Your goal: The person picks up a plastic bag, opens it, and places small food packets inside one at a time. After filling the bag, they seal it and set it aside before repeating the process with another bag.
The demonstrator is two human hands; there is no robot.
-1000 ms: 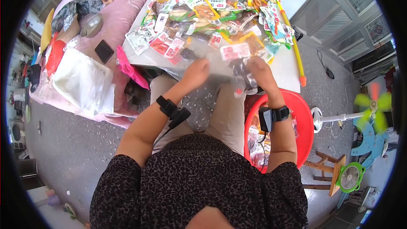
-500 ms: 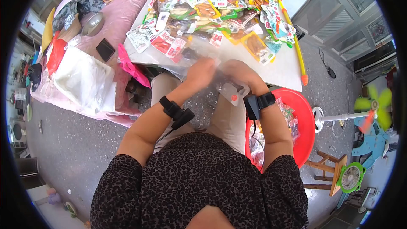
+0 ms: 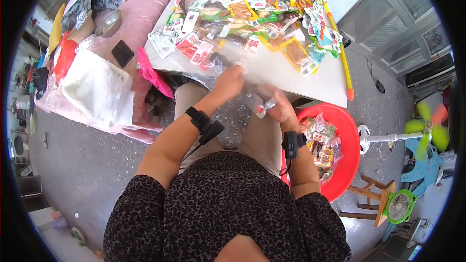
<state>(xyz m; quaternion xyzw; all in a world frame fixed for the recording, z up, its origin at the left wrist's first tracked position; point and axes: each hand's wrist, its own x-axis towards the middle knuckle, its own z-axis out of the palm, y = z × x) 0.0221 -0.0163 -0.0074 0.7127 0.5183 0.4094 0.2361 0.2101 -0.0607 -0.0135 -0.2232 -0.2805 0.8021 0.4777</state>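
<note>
A crinkled clear plastic bag (image 3: 253, 102) with a small red mark hangs between my hands over my lap, at the table's front edge. My left hand (image 3: 230, 81) is closed, fingers pinched on the bag's upper left side. On the other side, my right hand (image 3: 279, 106) curls its fingers round the bag's right end. Just beyond my left hand lies a dark clear-wrapped packet (image 3: 217, 62) at the edge of the white table (image 3: 323, 80). Behind it spreads a heap of colourful snack packets (image 3: 242, 7); a yellow-edged packet (image 3: 297, 56) lies nearest on the right.
To my right on the floor stands a red tub (image 3: 350, 150) holding several wrapped packets. A yellow pole (image 3: 342, 60) runs along the table's right edge. Left is a pink-covered bed (image 3: 141, 24) with white plastic sheeting (image 3: 97, 87). A wooden stool (image 3: 383, 196) carries a green fan (image 3: 401, 206).
My right hand has come down and turned, its fingers now showing round the bag. The bag's red-marked part has shifted left. My left hand stays nearly in place.
</note>
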